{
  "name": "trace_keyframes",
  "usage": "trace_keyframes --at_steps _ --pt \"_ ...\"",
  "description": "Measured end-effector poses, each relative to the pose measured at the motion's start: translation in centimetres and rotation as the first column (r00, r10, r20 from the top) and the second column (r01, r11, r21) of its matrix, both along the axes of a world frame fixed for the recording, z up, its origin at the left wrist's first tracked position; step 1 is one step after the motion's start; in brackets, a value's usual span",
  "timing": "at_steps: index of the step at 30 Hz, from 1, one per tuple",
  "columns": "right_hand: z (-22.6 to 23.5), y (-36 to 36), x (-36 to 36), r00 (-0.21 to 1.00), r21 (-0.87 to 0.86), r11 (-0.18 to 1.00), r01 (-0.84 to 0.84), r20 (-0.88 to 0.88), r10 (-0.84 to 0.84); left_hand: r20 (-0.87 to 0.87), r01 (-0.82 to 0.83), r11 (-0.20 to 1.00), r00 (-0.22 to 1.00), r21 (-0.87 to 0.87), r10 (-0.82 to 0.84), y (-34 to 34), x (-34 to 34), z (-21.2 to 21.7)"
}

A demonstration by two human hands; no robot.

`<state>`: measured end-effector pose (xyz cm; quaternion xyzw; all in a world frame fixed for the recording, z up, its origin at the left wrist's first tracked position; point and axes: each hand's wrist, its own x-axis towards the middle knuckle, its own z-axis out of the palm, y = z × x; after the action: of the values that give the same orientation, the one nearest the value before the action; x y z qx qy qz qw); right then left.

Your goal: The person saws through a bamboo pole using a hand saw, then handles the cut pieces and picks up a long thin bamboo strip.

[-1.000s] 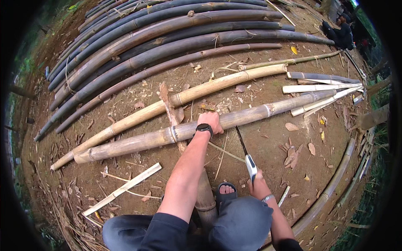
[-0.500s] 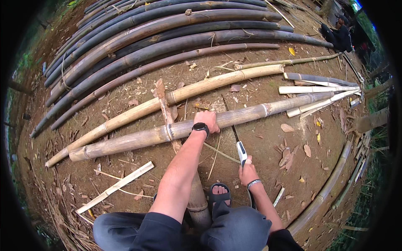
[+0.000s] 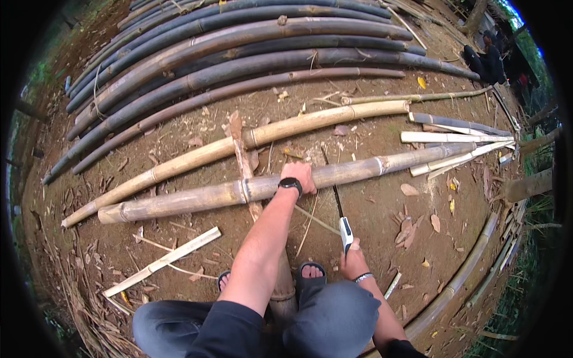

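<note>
A bed of long dark bamboo poles fills the far part of the scene, lying side by side and running left to right across the bare dirt ground. Nearer than these lies a pale bamboo pole, its left end nearer and its right end farther. Just nearer again is the worked bamboo pole, its long axis left to right with the right end tilted a little farther away; its cut left end points left, and its right end reaches among split pale slats at the right. A rough wooden stake crosses under both pale poles, running near to far.

Open dirt lies to the right of the saw, strewn with dry leaves, and is bounded far right by a curved pole along the edge. To the near left a short split strip lies loose on the ground, with open dirt about it.

The left hand, with a black watch on the wrist, is pressed flat over the top of the worked pole, fingers curled over its far side. The right hand is closed around the handle of a hand saw, whose thin blade points away from the person and crosses the worked pole just right of the left hand. The two hands are apart. Two sandalled feet rest on the near ground, between them a short upright bamboo piece.
</note>
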<state>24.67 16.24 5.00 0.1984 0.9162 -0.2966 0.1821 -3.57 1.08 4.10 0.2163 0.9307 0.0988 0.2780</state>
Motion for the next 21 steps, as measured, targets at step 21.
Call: trace_keyframes --at_steps 21 --pt "11.1 1.6 -2.4 1.0 -0.087 0.996 -0.006 0.012 0.008 -0.322 0.131 0.99 0.937 -0.044 -0.138 -4.7 2.6 4.4"
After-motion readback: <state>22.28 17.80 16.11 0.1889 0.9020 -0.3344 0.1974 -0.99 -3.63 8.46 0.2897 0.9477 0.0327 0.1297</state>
